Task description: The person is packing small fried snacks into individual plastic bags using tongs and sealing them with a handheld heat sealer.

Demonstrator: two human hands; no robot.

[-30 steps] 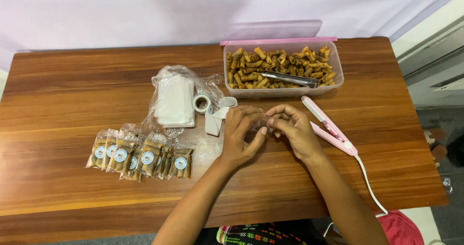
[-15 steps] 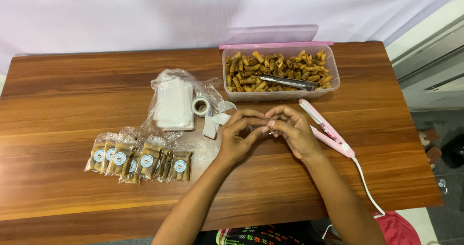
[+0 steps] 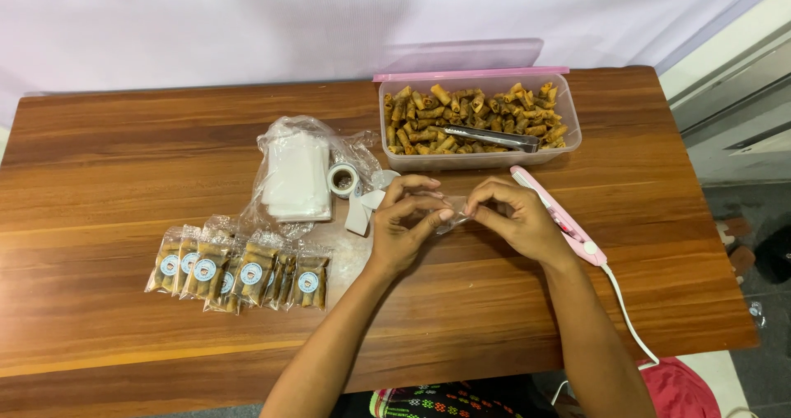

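On the wooden surface [image 3: 124, 154], the left hand [image 3: 400, 237] and right hand [image 3: 519, 220] pinch a small clear bag [image 3: 453, 218] between them, fingers pressed together on its edges, seemingly to part its mouth.

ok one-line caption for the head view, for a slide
Both hands, left hand and right hand, pinch a small clear bag beside a tub of fried rolls.

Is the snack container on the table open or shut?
Open. The clear container has no lid on; rolled snacks and metal tongs lie exposed inside.
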